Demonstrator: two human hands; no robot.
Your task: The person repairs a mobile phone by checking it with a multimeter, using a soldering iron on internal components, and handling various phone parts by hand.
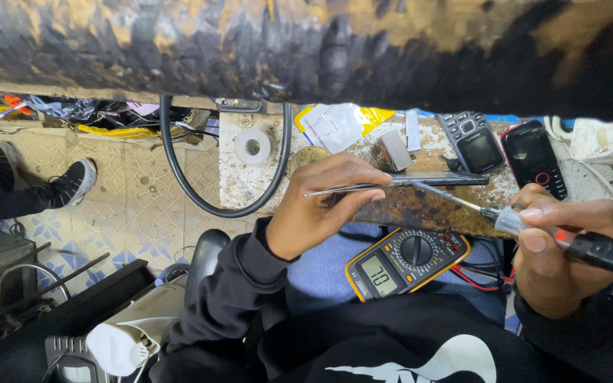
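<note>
Landmark: the phone (431, 179) lying flat and dark at the bench (243, 181) edge, dead centre.

Left hand (313, 209) sits just left of the phone, fingers pressed together around tweezers (352, 189). The tweezers run level toward the phone's left end, where their tips disappear; probably low and flat to steady whatever is at that end. Can't tell if the tips grip a part.

Right hand (555, 248) is right of and below the phone, curled tight on a soldering iron (533, 230). Its thin tip slants up-left onto the phone's top face, near the middle. Grip is close to the metal collar, which looks like a choice for fine control. Red light shows on the handle.

Multimeter (407, 261), yellow-edged, lies on the lap straight below the phone, screen facing up toward the wearer, so it's readable without moving. Red and black leads trail off its right side.

Beyond the phone: two keypad handsets (470, 142), (533, 159) parked up-right, out of the work zone. Small grey block (395, 150) just above it. Tape roll (252, 147) well to the left, with a black cable (179, 181) looping past it off the bench. White-and-yellow packet (335, 124) up-left.

Someone else's shoes (72, 183) on the tiled floor, far left of the phone.
</note>
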